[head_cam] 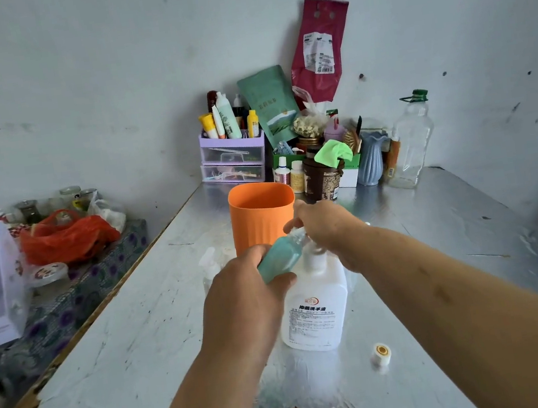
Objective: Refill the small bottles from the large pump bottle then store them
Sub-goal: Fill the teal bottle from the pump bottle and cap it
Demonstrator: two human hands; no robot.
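Pale, scuffed wall (70, 76); silvery tabletop (122, 328); cloth-draped side stand (83, 292) at left.

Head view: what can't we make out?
Head view only:
pump bottle top: hidden under the right hand; grip or press unclear.
green bottle mouth: motion-blurred; base wrapped by the left hand.
clear bottle: faint, partly behind the left hand.
pump bottle label: print too small.

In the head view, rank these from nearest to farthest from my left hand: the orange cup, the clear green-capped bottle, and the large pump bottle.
1. Large pump bottle, just right of the left hand.
2. Orange cup, directly behind.
3. Clear green-capped bottle, back right by the wall.
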